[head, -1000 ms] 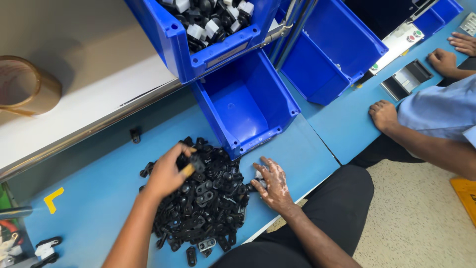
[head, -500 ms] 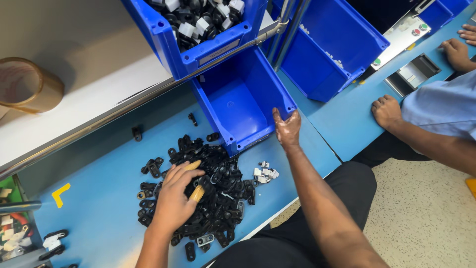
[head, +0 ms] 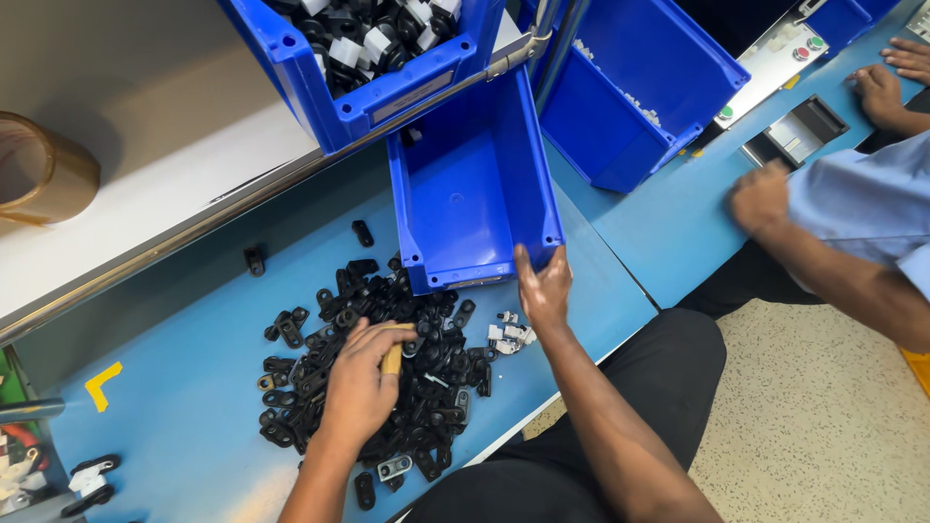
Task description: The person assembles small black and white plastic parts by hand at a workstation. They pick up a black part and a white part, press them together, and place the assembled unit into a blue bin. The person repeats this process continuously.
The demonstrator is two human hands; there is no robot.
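Head view: the left hand (head: pixel 360 383) lies palm-down on the heap of small black parts (head: pixel 368 368) on the blue table (head: pixel 174 407), fingers curled loosely over the pieces — whether it grasps any cannot be told; the right hand (head: pixel 542 289) grips the near rim of the empty blue bin (head: pixel 470 184), fingers closed over its edge; a few white parts (head: pixel 509 334) lie just beside that wrist — a co-worker's hand (head: pixel 760 199) rests well apart.
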